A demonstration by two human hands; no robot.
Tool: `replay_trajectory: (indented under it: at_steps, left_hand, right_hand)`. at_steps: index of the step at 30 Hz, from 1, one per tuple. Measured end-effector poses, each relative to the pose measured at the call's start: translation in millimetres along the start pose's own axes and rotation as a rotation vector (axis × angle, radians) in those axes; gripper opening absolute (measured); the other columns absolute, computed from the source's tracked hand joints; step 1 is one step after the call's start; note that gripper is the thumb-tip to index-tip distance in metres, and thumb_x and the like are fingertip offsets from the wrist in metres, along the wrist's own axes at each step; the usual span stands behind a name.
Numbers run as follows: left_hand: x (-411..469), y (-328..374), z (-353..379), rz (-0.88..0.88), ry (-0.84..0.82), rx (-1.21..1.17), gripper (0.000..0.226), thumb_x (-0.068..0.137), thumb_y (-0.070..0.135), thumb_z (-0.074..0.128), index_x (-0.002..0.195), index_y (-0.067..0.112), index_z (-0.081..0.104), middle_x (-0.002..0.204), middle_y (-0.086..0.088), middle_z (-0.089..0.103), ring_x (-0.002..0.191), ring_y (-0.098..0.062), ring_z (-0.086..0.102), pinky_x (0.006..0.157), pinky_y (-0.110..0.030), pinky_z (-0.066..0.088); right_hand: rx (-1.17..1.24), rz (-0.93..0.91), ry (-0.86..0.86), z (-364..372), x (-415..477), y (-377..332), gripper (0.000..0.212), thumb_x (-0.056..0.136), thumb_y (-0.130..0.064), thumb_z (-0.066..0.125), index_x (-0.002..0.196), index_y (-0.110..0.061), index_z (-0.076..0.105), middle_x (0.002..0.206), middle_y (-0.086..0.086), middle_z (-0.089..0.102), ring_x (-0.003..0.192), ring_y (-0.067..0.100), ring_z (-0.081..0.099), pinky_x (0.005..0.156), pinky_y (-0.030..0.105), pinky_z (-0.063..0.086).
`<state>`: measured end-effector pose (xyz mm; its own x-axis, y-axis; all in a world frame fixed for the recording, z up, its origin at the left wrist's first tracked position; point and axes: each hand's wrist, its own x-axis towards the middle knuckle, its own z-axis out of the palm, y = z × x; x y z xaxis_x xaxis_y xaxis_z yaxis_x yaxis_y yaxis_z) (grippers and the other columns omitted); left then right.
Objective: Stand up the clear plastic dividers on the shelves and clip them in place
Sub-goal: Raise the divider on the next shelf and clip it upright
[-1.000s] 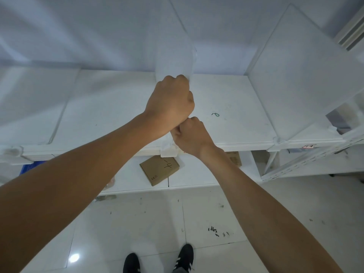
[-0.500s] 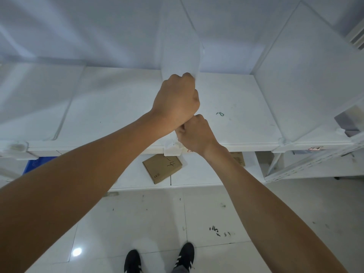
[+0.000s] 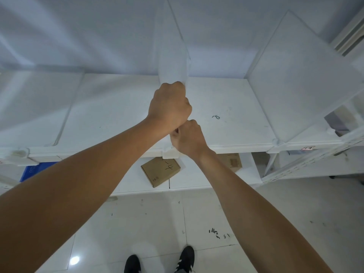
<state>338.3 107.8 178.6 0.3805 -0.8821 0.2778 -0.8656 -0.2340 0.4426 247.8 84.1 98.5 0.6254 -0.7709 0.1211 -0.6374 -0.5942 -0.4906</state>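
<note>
A clear plastic divider (image 3: 171,54) stands upright in the middle of the white shelf (image 3: 232,107). My left hand (image 3: 169,107) is closed around its front edge. Just below, my right hand (image 3: 188,137) is closed at the divider's foot, where a white clip (image 3: 169,153) sits on the shelf's front edge. A second divider (image 3: 299,75) stands clipped at the right. A third divider (image 3: 33,107) lies flat on the shelf at the left, with its clip (image 3: 19,153) at the front edge.
On the lower shelf lie a brown cardboard box (image 3: 160,170) marked with a 4, another box (image 3: 232,162) behind my right arm, and a blue bin (image 3: 32,170) at the left. A small green squiggle (image 3: 216,117) lies on the shelf. My shoes (image 3: 159,261) stand on the tiled floor.
Both hands stay clamped on the middle divider. The divider's front edge and the hands have shifted slightly right in view as the camera tilted; the grip is unchanged.
</note>
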Motion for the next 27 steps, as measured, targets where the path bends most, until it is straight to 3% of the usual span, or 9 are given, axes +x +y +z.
replay_trajectory:
  at_steps: [5, 11, 17, 19, 20, 21, 22, 24, 27]
  left_hand:
    - [-18.2, -15.0, 11.6, -0.016, -0.011, -0.054, 0.011, 0.088, 0.007, 0.048, 0.078, 0.004, 0.046, 0.074, -0.018, 0.056, 0.07, -0.037, 0.055, 0.058, -0.036, 0.038]
    - [-14.3, -13.1, 13.4, -0.019, -0.044, -0.057, 0.01, 0.087, 0.006, 0.047, 0.078, 0.005, 0.044, 0.071, -0.015, 0.053, 0.07, -0.036, 0.053, 0.057, -0.035, 0.038]
    - [-17.9, -13.4, 11.2, -0.028, -0.06, -0.081, 0.01, 0.089, 0.007, 0.046, 0.092, 0.0, 0.053, 0.077, -0.016, 0.059, 0.074, -0.039, 0.057, 0.062, -0.04, 0.05]
    - [-21.0, -12.3, 5.8, -0.044, -0.095, -0.086, 0.014, 0.093, 0.01, 0.046, 0.101, 0.001, 0.053, 0.079, -0.014, 0.056, 0.077, -0.039, 0.057, 0.063, -0.04, 0.048]
    - [-22.6, -12.4, 2.4, -0.06, -0.125, -0.093, 0.019, 0.094, 0.013, 0.047, 0.108, 0.001, 0.053, 0.083, -0.014, 0.056, 0.08, -0.039, 0.058, 0.064, -0.039, 0.048]
    - [-24.5, -13.9, -1.9, -0.085, -0.166, -0.099, 0.026, 0.095, 0.019, 0.05, 0.115, 0.003, 0.053, 0.089, -0.015, 0.058, 0.085, -0.039, 0.06, 0.066, -0.038, 0.048]
    - [-26.6, -17.3, -6.7, -0.111, -0.215, -0.1, 0.033, 0.094, 0.027, 0.054, 0.118, 0.006, 0.054, 0.096, -0.014, 0.061, 0.09, -0.038, 0.062, 0.068, -0.037, 0.048]
    - [-31.3, -29.2, -18.2, -0.137, -0.303, -0.069, 0.043, 0.088, 0.048, 0.06, 0.11, 0.011, 0.059, 0.101, -0.009, 0.063, 0.093, -0.033, 0.064, 0.07, -0.035, 0.049]
    - [-38.6, -52.0, -46.2, -0.124, -0.354, 0.033, 0.047, 0.079, 0.063, 0.059, 0.082, 0.016, 0.058, 0.095, -0.004, 0.068, 0.085, -0.028, 0.065, 0.067, -0.032, 0.049]
  right_hand:
    - [-0.067, 0.073, -0.073, 19.2, -4.6, 0.1, 0.052, 0.089, -0.003, 0.047, 0.062, -0.025, 0.01, 0.05, -0.002, 0.025, 0.046, 0.011, 0.018, 0.047, 0.024, 0.011]
    - [-0.106, 0.073, -0.098, 13.1, -5.0, -1.4, 0.049, 0.093, -0.004, 0.046, 0.06, -0.023, 0.015, 0.051, -0.003, 0.026, 0.047, 0.01, 0.018, 0.047, 0.022, 0.011]
    - [-0.098, 0.141, -0.111, 5.3, -10.9, -12.2, 0.052, 0.093, -0.001, 0.048, 0.059, -0.023, 0.015, 0.049, -0.004, 0.027, 0.047, 0.011, 0.019, 0.047, 0.023, 0.012]
    - [-0.085, 0.21, -0.115, 6.9, -14.3, -11.8, 0.045, 0.096, -0.007, 0.047, 0.06, -0.021, 0.024, 0.052, -0.006, 0.034, 0.047, 0.01, 0.026, 0.049, 0.022, 0.019]
    - [-0.071, 0.244, -0.12, 6.5, -16.6, -13.3, 0.036, 0.099, -0.014, 0.047, 0.065, -0.018, 0.036, 0.056, -0.006, 0.043, 0.05, 0.01, 0.037, 0.054, 0.021, 0.029]
    - [-0.064, 0.276, -0.148, 4.7, -20.0, -16.8, 0.025, 0.101, -0.024, 0.048, 0.078, -0.014, 0.051, 0.068, -0.003, 0.057, 0.06, 0.012, 0.052, 0.062, 0.024, 0.037]
    - [-0.075, 0.305, -0.19, 1.2, -23.7, -21.6, 0.027, 0.101, -0.035, 0.048, 0.101, -0.012, 0.061, 0.087, 0.002, 0.068, 0.078, 0.02, 0.065, 0.071, 0.029, 0.045]
    - [-0.158, 0.367, -0.263, -11.6, -31.1, -33.9, 0.047, 0.101, -0.048, 0.047, 0.128, -0.011, 0.058, 0.118, 0.009, 0.069, 0.109, 0.031, 0.066, 0.082, 0.036, 0.048]
    - [-0.265, 0.367, -0.25, -39.4, -39.8, -53.6, 0.048, 0.1, -0.048, 0.048, 0.13, -0.013, 0.061, 0.126, 0.01, 0.066, 0.115, 0.033, 0.063, 0.085, 0.037, 0.049]
